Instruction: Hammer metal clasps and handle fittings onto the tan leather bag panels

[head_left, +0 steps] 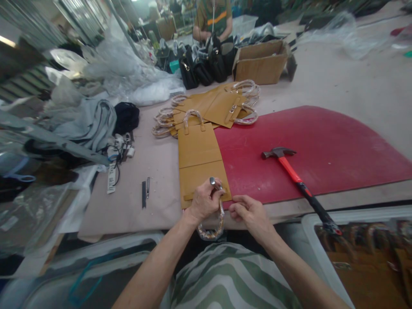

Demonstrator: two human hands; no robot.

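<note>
A mustard-tan leather bag panel (200, 148) lies flat in front of me, with one plastic-wrapped handle at its far end. Its near handle (210, 234) hangs over the table edge toward my lap. My left hand (205, 201) is closed around a short shiny metal tool (214, 182), held over the near end of the panel. The tool's exact kind and lower end are hidden by the fingers. Just right of the panel's near corner is my right hand (249, 212), thumb and fingers pinched together. Whatever it pinches, if anything, is too small to see.
A claw hammer (291, 171) rests on the red mat (322, 146). Beyond the panel lie stacked tan panels (206, 103), black bags (209, 64) and a cardboard box (260, 64). A cutter blade (143, 195) lies left. A bin (310, 231) of tan pieces stands right. Someone sits opposite.
</note>
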